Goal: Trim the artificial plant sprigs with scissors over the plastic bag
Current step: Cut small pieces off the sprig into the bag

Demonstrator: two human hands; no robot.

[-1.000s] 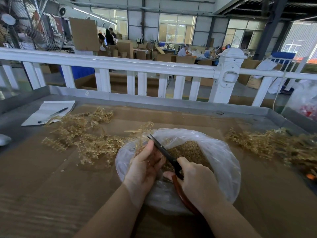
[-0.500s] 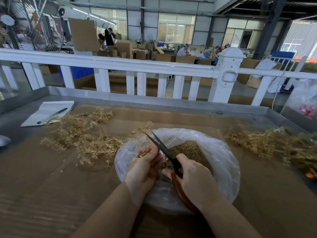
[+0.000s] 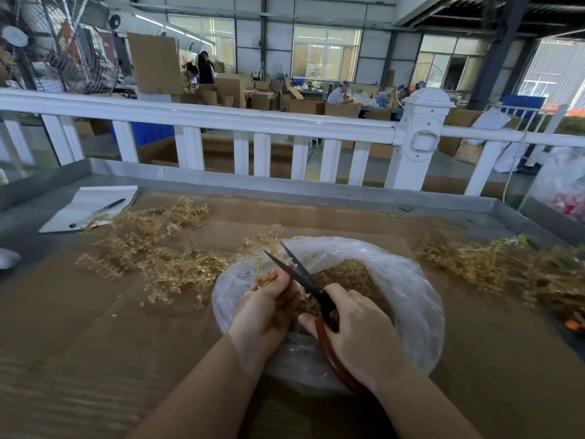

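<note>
The left hand (image 3: 266,308) pinches a pale golden sprig (image 3: 264,245) with curled fingers (image 3: 278,282), holding it above the open plastic bag (image 3: 408,289). The right hand (image 3: 364,340) grips the scissors (image 3: 304,277) by their red-brown handles, fingers wrapped around them; the dark blades are open, the sprig beside them. The bag sits on the brown surface (image 3: 95,343) and holds small cut pieces. Piles of sprigs (image 3: 152,248) lie at the left and at the right (image 3: 493,267).
</note>
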